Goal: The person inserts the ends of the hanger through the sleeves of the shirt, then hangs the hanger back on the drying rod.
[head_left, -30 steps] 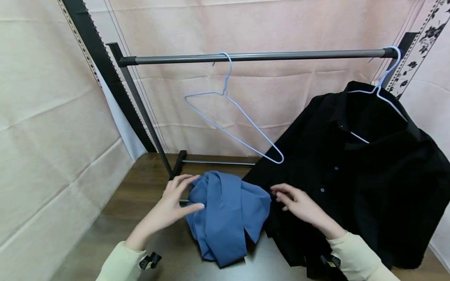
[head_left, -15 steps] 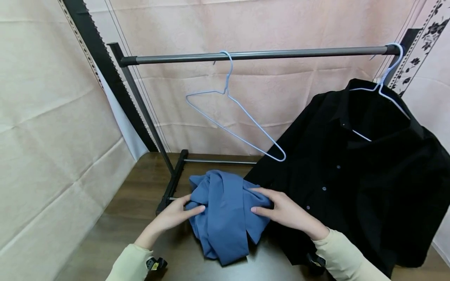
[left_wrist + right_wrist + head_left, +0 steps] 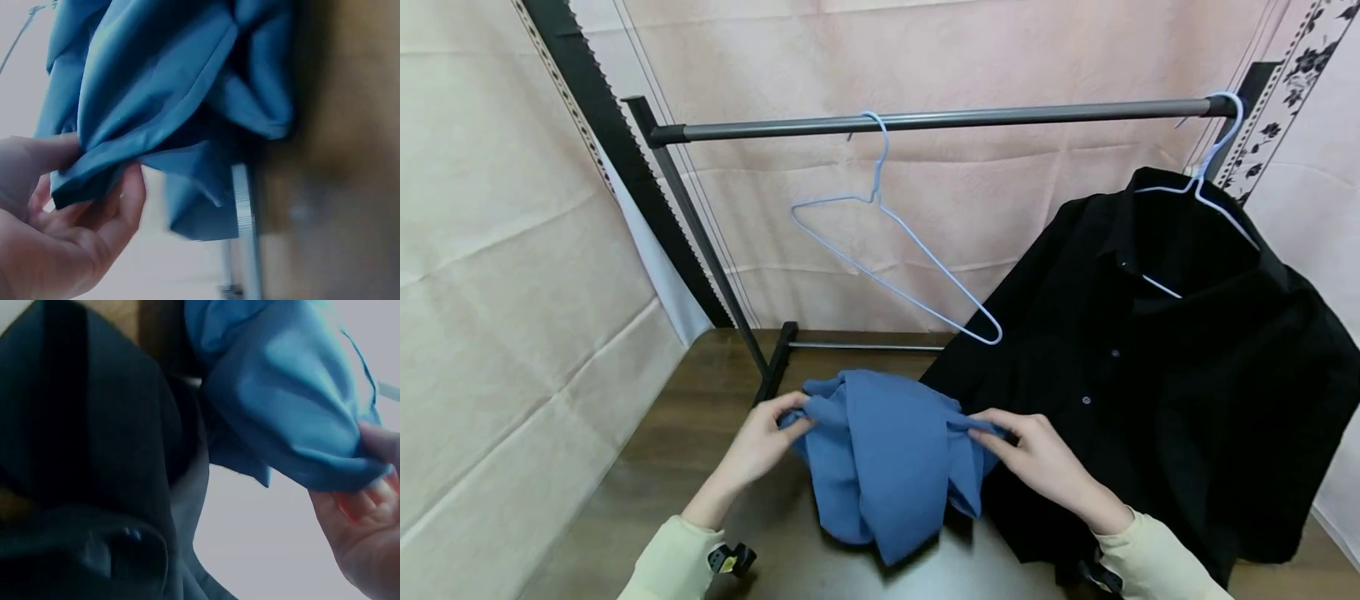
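Note:
A crumpled blue garment (image 3: 895, 458) is bunched close over the table in the middle of the head view. My left hand (image 3: 770, 433) pinches its left edge between thumb and fingers; the left wrist view shows a fold of the blue cloth (image 3: 150, 94) gripped there. On the opposite side my right hand (image 3: 1037, 457) pinches a fold at the garment's right edge, also seen in the right wrist view, where the cloth (image 3: 294, 400) drapes from the fingers. Above it, a bare light-blue hanger (image 3: 880, 200) hangs on the rack's bar.
A dark metal rack bar (image 3: 940, 120) spans the back. A black button shirt (image 3: 1180, 383) hangs at the right on another blue hanger (image 3: 1206, 158), close beside my right hand. The wooden tabletop (image 3: 647, 467) lies beneath, with pale cloth curtains (image 3: 512, 250) around.
My right hand has come in from the right and taken hold of the blue garment. My left hand has closed on its left edge, and the garment is spread slightly wider.

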A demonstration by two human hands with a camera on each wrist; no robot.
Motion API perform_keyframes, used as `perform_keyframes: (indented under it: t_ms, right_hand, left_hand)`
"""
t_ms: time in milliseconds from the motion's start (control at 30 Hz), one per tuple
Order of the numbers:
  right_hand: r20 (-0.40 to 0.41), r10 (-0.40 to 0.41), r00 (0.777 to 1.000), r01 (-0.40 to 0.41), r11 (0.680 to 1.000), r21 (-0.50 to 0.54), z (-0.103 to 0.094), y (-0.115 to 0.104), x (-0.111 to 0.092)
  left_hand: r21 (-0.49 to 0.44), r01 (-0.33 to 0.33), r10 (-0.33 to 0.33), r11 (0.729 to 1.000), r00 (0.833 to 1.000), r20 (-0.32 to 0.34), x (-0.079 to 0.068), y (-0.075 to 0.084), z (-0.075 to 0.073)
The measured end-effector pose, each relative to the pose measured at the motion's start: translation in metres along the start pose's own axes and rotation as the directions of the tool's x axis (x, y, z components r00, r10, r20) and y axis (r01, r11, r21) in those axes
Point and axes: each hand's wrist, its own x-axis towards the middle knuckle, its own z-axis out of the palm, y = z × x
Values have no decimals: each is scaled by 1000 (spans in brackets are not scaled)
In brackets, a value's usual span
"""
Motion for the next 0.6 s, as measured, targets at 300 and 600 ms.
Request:
perform_keyframes:
  t_ms: [300,600]
  right_hand:
    - [-288,-72,955,42,993,-108,-23,-8,-8]
    - [-221,47,974,-85,982,-167,-51,8,-23]
  left_hand:
    - [42,-189,193,981,940,-280,-3,50,-28]
    - [1,-526,525,851,849,53,-29,81,6]
